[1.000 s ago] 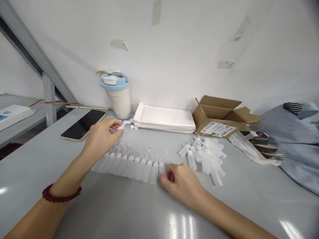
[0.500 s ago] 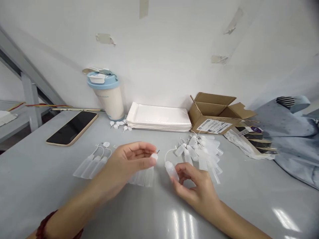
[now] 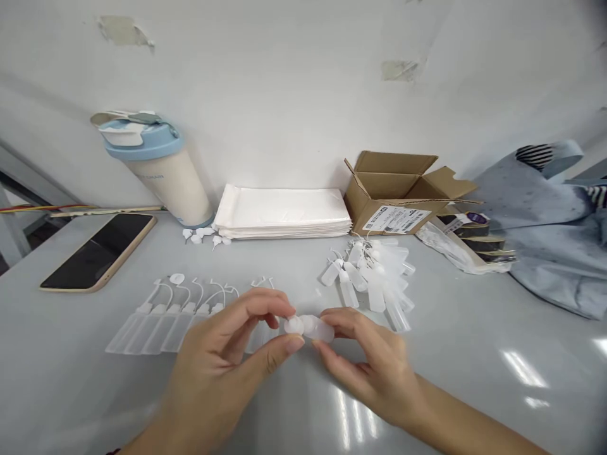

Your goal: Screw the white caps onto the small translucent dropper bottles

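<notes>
Right hand (image 3: 372, 360) has the bottle (image 3: 322, 330) pinched at its fingertips, neck end toward left hand (image 3: 232, 363), which grips a cap (image 3: 294, 325) thumb-to-finger right at that neck, all over the table (image 3: 474, 373), well in from its back edge.

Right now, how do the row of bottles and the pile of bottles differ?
The row of bottles lies side by side, while the pile of bottles is jumbled and overlapping. The left hand hides part of the row; the pile shows beyond the right hand. Both are whitish, translucent and on the grey table.
</notes>
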### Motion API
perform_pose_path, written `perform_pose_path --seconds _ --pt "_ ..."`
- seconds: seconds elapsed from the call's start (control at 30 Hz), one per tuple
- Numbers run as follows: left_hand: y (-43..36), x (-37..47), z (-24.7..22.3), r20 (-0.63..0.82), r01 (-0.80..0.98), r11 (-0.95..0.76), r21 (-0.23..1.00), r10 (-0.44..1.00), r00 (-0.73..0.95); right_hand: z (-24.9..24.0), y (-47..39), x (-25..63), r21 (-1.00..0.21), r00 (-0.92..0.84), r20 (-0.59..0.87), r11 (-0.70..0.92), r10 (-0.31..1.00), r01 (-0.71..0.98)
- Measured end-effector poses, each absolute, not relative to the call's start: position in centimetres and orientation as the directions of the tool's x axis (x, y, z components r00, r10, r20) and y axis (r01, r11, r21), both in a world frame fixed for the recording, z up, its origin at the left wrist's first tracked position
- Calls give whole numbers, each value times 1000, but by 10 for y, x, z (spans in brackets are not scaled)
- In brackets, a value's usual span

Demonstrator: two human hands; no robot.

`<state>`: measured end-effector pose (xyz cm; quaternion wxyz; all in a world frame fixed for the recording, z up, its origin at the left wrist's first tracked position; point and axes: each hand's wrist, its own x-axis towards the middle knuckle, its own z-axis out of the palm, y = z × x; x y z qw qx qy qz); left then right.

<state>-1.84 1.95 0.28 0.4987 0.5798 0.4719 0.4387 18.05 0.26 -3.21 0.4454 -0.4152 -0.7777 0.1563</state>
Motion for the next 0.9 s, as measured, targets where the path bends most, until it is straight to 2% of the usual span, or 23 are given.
perform_pose_path --seconds 0.1,0.3,0.5,0.7,0.77,0.9 --pt "16 -16 0 52 132 -70 989 990 134 -29 0 180 -565 -269 614 651 742 506" --pt "17 -16 0 21 79 -36 996 983 185 -28 -4 177 -527 -244 667 678 704 513" --pt "20 -14 3 -78 14 77 997 968 239 -28 -5 177 -495 -252 627 627 737 601" --pt "20 -11 4 6 30 -13 999 972 234 -26 -6 181 -388 -294 613 604 733 696" --pt "21 -12 3 -46 57 35 998 975 218 -24 -7 183 -331 -310 635 612 707 718" --pt "24 -13 3 -249 91 233 968 937 245 -20 -7 184 -194 -349 686 623 638 758"
